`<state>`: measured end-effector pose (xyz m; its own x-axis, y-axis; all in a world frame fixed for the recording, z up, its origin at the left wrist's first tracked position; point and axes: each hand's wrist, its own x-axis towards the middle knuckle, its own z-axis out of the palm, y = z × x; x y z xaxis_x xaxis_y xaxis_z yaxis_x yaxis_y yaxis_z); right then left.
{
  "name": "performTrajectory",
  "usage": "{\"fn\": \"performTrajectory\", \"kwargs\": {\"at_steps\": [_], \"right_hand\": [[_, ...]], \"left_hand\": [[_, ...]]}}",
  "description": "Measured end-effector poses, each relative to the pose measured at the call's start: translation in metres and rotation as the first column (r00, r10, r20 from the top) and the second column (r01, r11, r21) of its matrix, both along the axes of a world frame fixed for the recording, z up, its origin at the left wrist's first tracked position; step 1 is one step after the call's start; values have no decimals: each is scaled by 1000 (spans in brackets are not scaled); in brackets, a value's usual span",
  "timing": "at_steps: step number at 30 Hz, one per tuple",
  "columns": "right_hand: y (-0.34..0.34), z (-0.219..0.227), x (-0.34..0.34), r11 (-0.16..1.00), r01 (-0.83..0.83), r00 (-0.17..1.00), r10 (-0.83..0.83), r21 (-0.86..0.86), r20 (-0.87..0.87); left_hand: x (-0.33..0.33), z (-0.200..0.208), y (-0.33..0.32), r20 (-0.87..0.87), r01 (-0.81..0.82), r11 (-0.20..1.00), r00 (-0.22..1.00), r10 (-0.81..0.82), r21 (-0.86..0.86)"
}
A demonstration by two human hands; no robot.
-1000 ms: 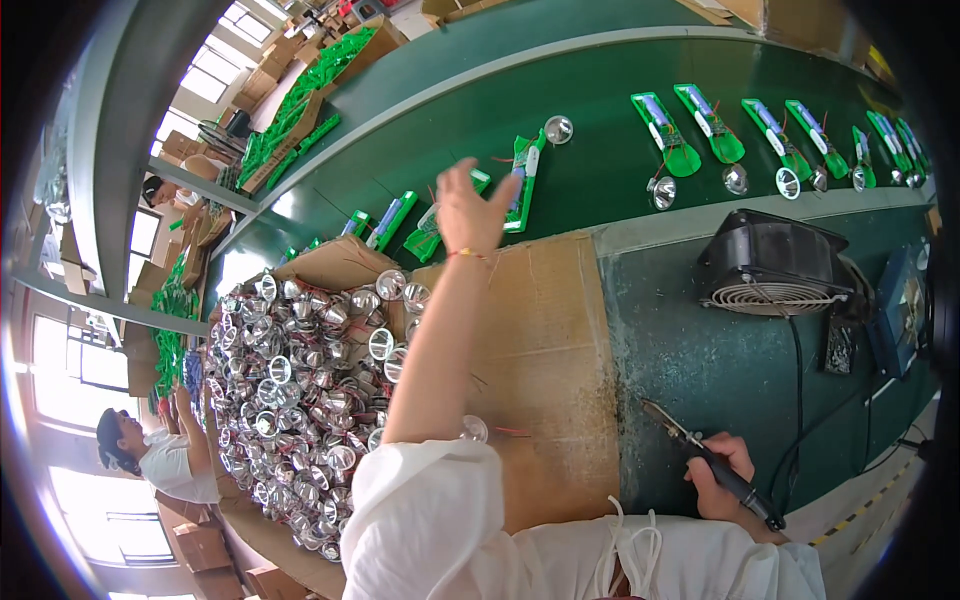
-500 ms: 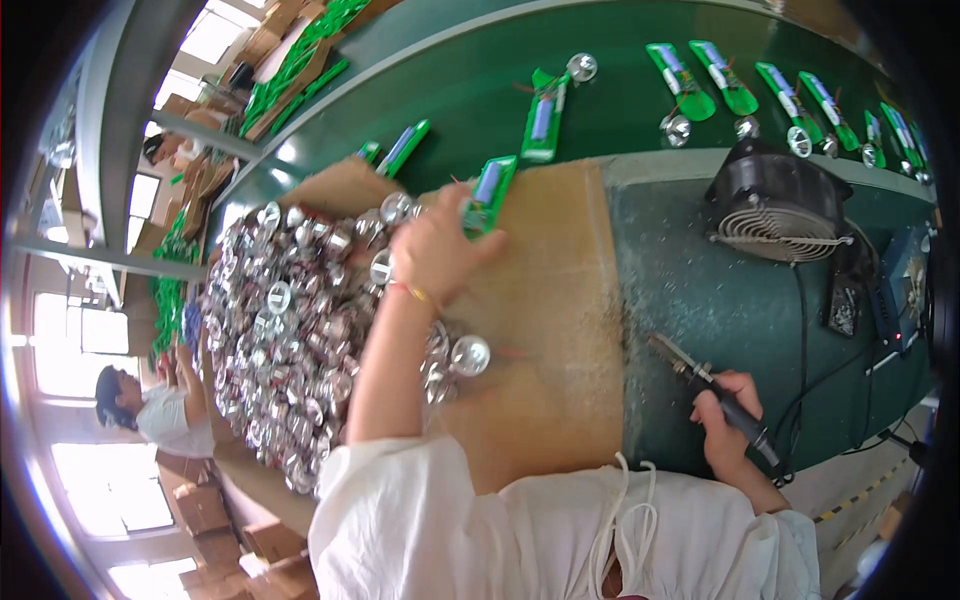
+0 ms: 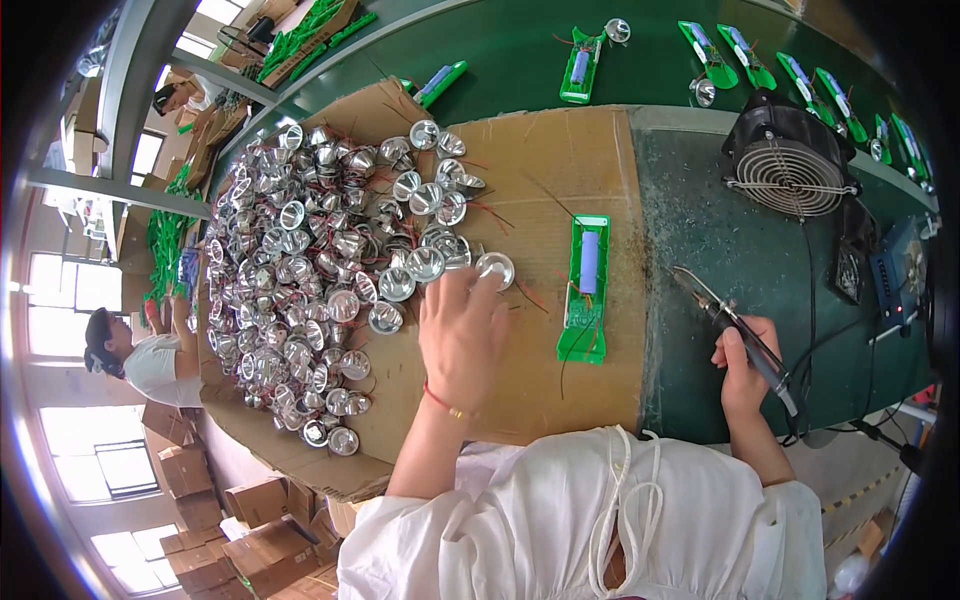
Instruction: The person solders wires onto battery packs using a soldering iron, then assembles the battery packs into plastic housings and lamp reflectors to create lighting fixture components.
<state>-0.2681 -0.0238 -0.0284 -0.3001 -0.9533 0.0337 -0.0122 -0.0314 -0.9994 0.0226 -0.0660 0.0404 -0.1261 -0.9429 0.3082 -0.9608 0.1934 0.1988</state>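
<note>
My left hand (image 3: 462,335) is over the cardboard sheet (image 3: 525,400), fingers stretched forward and slightly blurred. Its fingertips overlap the lower edge of a shiny reflector cup (image 3: 495,268); whether they touch it I cannot tell. To the right of that hand lies a green plastic housing (image 3: 589,340) with a blue cylindrical battery (image 3: 589,262), a small circuit board and loose thin wires. My right hand (image 3: 748,365) is closed around the dark handle of a soldering iron (image 3: 762,362), its metal tip pointing up and left above the green mat.
A heap of silver reflector cups with red wires (image 3: 300,270) fills the cardboard at left. A black fan with a wire guard (image 3: 790,175) stands at right, beside a blue box (image 3: 897,280). More green housings (image 3: 708,55) line the far belt. Two other people work at left.
The left hand has set the green housing down on the cardboard and moved back toward me, to the reflector cups. The right hand still holds the soldering iron. The whole view has shifted.
</note>
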Motion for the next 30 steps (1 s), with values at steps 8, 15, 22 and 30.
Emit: {"fn": "performTrajectory", "kwargs": {"at_steps": [8,15,22,30], "right_hand": [[24,8,7,996,-71,997,72,-55,3],[26,17,28,936,-336,940,341,-103,32],[21,18,38,919,-371,929,368,-136,-41],[18,19,43,935,-339,939,329,-101,-100]], "left_hand": [[4,-16,-15,-178,181,964,960,-216,-193],[-25,-21,30,-728,138,894,638,250,427],[-34,-43,29,-638,51,967,760,126,251],[-41,-38,24,-677,44,920,691,254,390]]}}
